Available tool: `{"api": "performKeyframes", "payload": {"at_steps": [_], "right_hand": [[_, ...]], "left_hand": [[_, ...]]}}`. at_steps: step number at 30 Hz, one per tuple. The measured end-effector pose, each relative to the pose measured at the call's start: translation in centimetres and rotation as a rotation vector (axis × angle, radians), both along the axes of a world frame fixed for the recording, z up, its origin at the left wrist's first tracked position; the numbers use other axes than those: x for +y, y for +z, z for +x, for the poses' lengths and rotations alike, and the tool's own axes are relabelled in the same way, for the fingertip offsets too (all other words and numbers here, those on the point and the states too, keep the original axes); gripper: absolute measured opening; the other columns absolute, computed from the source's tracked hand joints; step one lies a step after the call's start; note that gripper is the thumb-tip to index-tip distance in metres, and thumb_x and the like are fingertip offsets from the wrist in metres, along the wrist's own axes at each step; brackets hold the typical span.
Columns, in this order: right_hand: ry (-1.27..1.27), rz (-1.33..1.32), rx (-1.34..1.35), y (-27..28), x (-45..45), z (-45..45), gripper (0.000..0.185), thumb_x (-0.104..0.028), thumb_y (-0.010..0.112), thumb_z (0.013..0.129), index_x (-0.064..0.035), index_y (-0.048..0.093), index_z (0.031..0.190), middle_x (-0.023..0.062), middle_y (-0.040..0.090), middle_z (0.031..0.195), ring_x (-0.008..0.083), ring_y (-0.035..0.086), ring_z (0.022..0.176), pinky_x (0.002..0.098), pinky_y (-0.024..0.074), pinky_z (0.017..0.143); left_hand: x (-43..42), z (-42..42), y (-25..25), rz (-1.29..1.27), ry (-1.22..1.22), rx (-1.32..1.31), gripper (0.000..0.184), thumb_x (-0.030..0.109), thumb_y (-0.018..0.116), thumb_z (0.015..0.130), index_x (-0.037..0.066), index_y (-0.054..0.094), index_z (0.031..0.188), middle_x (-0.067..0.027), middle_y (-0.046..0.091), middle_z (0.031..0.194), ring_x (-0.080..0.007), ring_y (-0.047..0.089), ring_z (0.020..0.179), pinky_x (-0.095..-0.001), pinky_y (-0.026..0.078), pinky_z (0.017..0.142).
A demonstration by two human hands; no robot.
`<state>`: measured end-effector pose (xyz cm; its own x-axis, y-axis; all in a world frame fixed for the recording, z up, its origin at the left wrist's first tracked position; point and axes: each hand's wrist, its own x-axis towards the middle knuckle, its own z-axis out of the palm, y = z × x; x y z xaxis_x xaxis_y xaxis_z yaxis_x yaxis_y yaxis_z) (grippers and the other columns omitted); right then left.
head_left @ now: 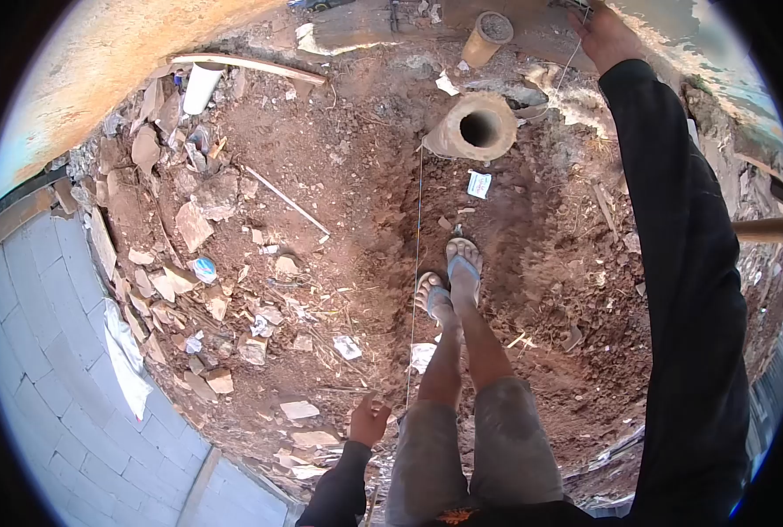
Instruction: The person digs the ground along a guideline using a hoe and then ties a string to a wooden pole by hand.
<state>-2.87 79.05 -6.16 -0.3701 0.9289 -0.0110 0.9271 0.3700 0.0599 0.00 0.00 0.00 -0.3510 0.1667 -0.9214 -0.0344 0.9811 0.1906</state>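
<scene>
My left hand is low in the view, beside my knee. Its fingers are curled but apart, with nothing visible in them. A thin taut string runs just right of it, up to a concrete pipe with a round dark hole. At the top right my right hand reaches to the foot of a peeling wall. Its fingers are bent around a thin loose cord that hangs down toward the pipe. The fingertips lie near the frame edge and show only in part.
My sandalled feet stand on reddish soil. Broken tiles and rubble cover the left side, by a grey block wall. A second pipe, a white cup, a wood strip and a thin stick lie farther off.
</scene>
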Motion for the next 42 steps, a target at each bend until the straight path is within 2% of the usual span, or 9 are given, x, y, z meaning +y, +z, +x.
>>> {"api": "performKeyframes", "payload": {"at_steps": [5, 16, 23, 31, 33, 35, 37, 41, 42], "right_hand": [[-0.144, -0.973, 1.451, -1.4, -1.0, -4.1, 0.028, -0.015, 0.056, 0.100, 0.0016, 0.064, 0.122, 0.0102, 0.072, 0.104, 0.0252, 0.068, 0.097, 0.0348, 0.0542, 0.080], [0.043, -0.075, 0.518, 3.6, -8.2, 8.8, 0.069, -0.044, 0.061, 0.095, 0.0045, 0.048, 0.142, 0.0293, 0.050, 0.141, 0.0414, 0.046, 0.133, 0.0448, 0.0353, 0.112], [-0.031, -0.699, 0.241, 10.7, -28.1, 27.2, 0.058, -0.037, 0.061, 0.097, 0.0035, 0.050, 0.137, 0.0277, 0.051, 0.137, 0.0415, 0.049, 0.129, 0.0477, 0.0378, 0.109], [-0.116, -0.987, 0.004, 16.4, -35.6, 39.4, 0.042, -0.029, 0.064, 0.090, 0.0019, 0.064, 0.119, 0.0235, 0.071, 0.099, 0.0390, 0.068, 0.098, 0.0449, 0.0509, 0.087], [-0.134, -1.039, 0.082, 18.2, -34.7, 37.2, 0.037, -0.029, 0.065, 0.090, 0.0013, 0.066, 0.110, 0.0210, 0.071, 0.094, 0.0346, 0.069, 0.092, 0.0444, 0.0511, 0.082], [-0.015, -0.945, 0.160, 22.6, -34.7, 32.9, 0.030, -0.026, 0.064, 0.090, 0.0010, 0.066, 0.103, 0.0164, 0.068, 0.083, 0.0279, 0.066, 0.081, 0.0424, 0.0490, 0.073], [0.065, -0.870, 0.258, 25.6, -34.3, 28.9, 0.024, -0.021, 0.063, 0.090, 0.0016, 0.064, 0.096, 0.0107, 0.063, 0.073, 0.0212, 0.060, 0.068, 0.0393, 0.0458, 0.064], [0.162, -0.762, 0.448, 28.8, -34.5, 26.5, 0.023, -0.022, 0.064, 0.088, 0.0011, 0.065, 0.091, 0.0109, 0.062, 0.075, 0.0221, 0.058, 0.066, 0.0368, 0.0460, 0.065], [0.113, -0.788, 0.434, 29.2, -34.3, 26.4, 0.025, -0.024, 0.065, 0.085, 0.0006, 0.066, 0.091, 0.0159, 0.068, 0.081, 0.0276, 0.064, 0.073, 0.0381, 0.0497, 0.072]], "left_hand": [[0.7, 0.0, 0.7, 0.029, 0.053, 0.008, 0.060, 0.034, 0.069, 0.091, -0.002, 0.055, 0.136, -0.0189, 0.073, 0.102, -0.0270, 0.072, 0.086, -0.0387, 0.057, 0.076], [-10.5, 2.3, 4.6, 0.018, 0.208, 0.175, 0.043, 0.021, 0.072, 0.090, -0.005, 0.061, 0.122, -0.0154, 0.072, 0.087, -0.0204, 0.071, 0.078, -0.0337, 0.056, 0.069], [-24.0, 11.2, 9.0, -0.031, -0.079, 0.291, 0.046, 0.038, 0.067, 0.085, -0.003, 0.067, 0.108, -0.0254, 0.071, 0.098, -0.0411, 0.067, 0.096, -0.0487, 0.053, 0.085], [-20.2, 14.0, 17.8, -0.295, 1.030, -0.067, 0.020, 0.022, 0.070, 0.084, 0.006, 0.071, 0.096, -0.0178, 0.072, 0.091, -0.0265, 0.071, 0.068, -0.0392, 0.060, 0.069], [-25.2, 17.6, 13.4, -0.027, -0.197, -0.099, 0.019, 0.019, 0.056, 0.097, 0.004, 0.064, 0.106, -0.0090, 0.067, 0.090, -0.0225, 0.072, 0.063, -0.0392, 0.059, 0.048], [-25.8, 18.6, 12.1, 0.086, -0.034, 0.004, 0.014, 0.014, 0.052, 0.098, 0.004, 0.062, 0.102, -0.0077, 0.068, 0.090, -0.0193, 0.071, 0.063, -0.0385, 0.059, 0.048], [-21.3, 15.3, 17.6, -0.077, 0.830, -0.210, 0.016, 0.011, 0.047, 0.100, 0.004, 0.061, 0.103, -0.0081, 0.069, 0.091, -0.0203, 0.070, 0.062, -0.0386, 0.058, 0.048], [-21.2, 14.0, 16.5, -0.069, 1.295, -0.143, 0.024, 0.027, 0.049, 0.100, 0.006, 0.061, 0.102, -0.0121, 0.067, 0.088, -0.0272, 0.070, 0.070, -0.0402, 0.055, 0.050], [-23.7, 14.8, 14.1, 0.094, 0.959, -0.084, 0.022, 0.027, 0.050, 0.099, 0.007, 0.061, 0.101, -0.0115, 0.065, 0.087, -0.0253, 0.068, 0.066, -0.0382, 0.055, 0.048]]}}
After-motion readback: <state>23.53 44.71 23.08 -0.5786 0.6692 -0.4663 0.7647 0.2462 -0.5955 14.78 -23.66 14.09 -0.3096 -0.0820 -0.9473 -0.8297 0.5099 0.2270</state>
